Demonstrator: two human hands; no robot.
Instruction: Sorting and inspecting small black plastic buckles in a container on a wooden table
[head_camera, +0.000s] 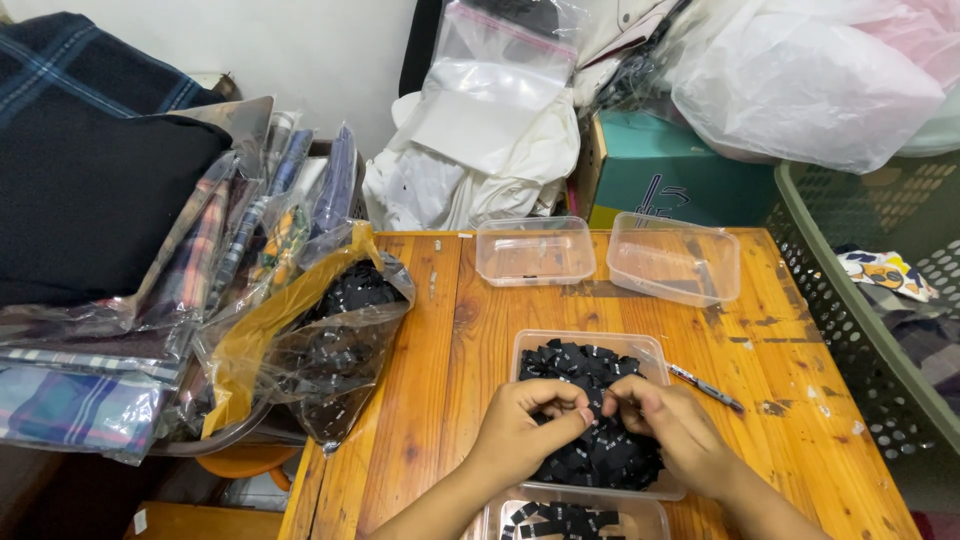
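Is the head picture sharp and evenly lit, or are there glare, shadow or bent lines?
Head view: light is soft and even, with the left hand and right hand sharp over the black labels; glare shows on the clear plastic bag and white bags; the dark cloth pile loses detail; the table edges splay from the wide lens.

labels: small black, heaped in a clear tub, bench middle
bag: clear, black labels inside, bench's left edge
box: teal, behind bench
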